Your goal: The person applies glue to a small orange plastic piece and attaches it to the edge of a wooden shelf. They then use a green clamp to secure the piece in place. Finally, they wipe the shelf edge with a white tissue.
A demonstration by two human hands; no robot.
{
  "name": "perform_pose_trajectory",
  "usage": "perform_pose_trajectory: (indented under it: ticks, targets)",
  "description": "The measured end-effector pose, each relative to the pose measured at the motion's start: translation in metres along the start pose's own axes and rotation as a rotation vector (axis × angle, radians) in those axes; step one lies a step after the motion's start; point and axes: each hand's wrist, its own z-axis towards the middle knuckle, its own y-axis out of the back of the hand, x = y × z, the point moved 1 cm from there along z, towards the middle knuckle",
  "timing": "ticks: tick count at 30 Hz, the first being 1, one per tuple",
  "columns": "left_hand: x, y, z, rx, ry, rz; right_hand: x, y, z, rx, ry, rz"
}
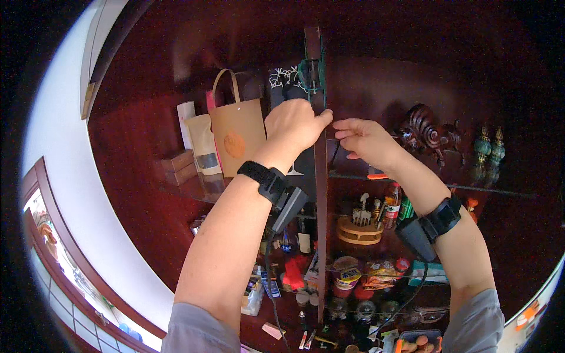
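Observation:
My left hand [296, 122] is raised at the cabinet's upright divider [319, 212]. Its fingers are curled and mostly hidden behind the back of the hand, and its thumb points right at the divider. What the fingers hold, if anything, does not show. Just right of the divider hovers my right hand [368, 143], its fingers loosely apart and pointing left, with nothing visible in them. Above the left hand, a dark object with a greenish clear edge [312, 73] sits against the divider. Each wrist wears a black strap with a boxy device and a cable.
A brown paper bag [240, 132] stands on the left glass shelf. A dark carved animal figure [428, 134] and two green ornaments [489, 147] stand on the right one. Lower down are a red-labelled bottle [392, 206], a wooden rack [360, 230] and food packets [381, 274].

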Motion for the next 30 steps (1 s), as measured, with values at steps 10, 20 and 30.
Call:
perform_pose_trajectory:
  ticks: [10,20,30]
  targets:
    - [-0.001,-0.007,0.003,-0.054,0.017,-0.027,-0.007,-0.003,-0.005,0.003,0.111,-0.08]
    - [-0.005,0.013,-0.004,0.158,0.114,0.109,-0.007,-0.004,-0.014,0.029,0.071,-0.086]
    - [-0.008,0.009,0.005,0.022,0.072,0.038,-0.007,-0.01,-0.018,0.105,0.175,-0.217]
